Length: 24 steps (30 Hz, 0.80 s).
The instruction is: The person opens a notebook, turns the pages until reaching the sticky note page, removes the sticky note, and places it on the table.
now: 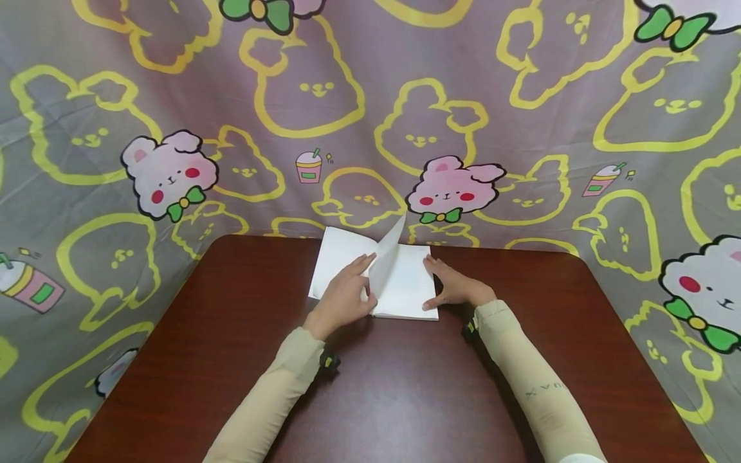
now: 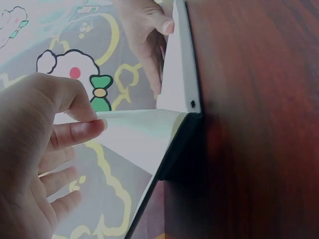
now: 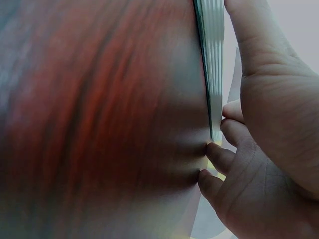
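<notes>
An open book (image 1: 410, 283) with blank-looking white pages lies near the table's far edge. One leaf (image 1: 389, 254) stands up from its middle, tilted to the right. In the left wrist view, my left hand (image 2: 30, 129) pinches that leaf between thumb and index finger, its other fingers loosely bent. My right hand (image 1: 457, 286) rests at the book's right side, thumb on the page near the lower corner. In the right wrist view, some fingertips (image 3: 220, 158) touch the table beside the page edges (image 3: 215, 64). A dark cover shows beneath the pages.
The brown wooden table (image 1: 393, 392) has rounded far corners. Behind and beside it hangs a grey curtain (image 1: 370, 77) printed with yellow outlines and pink bunny faces. A small dark device (image 1: 329, 363) sits at each wrist.
</notes>
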Each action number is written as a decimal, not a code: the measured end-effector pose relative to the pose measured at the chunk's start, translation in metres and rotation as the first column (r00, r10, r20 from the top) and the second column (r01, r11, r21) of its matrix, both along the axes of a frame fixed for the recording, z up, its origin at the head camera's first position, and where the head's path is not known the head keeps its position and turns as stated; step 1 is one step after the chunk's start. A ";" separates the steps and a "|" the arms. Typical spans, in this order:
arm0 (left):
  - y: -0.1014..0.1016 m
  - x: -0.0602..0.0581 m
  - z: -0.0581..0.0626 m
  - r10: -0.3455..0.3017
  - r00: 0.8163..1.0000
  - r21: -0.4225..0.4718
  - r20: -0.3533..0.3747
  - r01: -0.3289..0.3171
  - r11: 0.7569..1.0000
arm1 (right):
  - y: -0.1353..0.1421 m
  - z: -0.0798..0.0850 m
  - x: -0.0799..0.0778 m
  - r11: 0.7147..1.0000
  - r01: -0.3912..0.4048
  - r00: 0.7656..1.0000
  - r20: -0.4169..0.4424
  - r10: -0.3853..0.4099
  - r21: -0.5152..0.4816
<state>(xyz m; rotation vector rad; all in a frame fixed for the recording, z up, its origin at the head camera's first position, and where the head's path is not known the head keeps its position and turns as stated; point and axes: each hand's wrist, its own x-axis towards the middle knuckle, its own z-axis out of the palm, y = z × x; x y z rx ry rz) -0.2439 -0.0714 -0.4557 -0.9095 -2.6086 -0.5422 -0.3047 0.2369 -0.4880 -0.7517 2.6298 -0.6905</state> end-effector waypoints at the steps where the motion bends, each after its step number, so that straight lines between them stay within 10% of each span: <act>1: -0.001 0.000 0.001 0.005 1.000 0.005 -0.003 -0.005 1.000 | 0.000 0.000 0.000 1.000 -0.001 1.000 0.000 0.001 0.002; 24: -0.026 -0.006 0.035 0.058 0.992 0.168 -0.111 -0.038 0.985 | -0.001 0.000 0.001 1.000 0.007 1.000 0.015 -0.007 0.009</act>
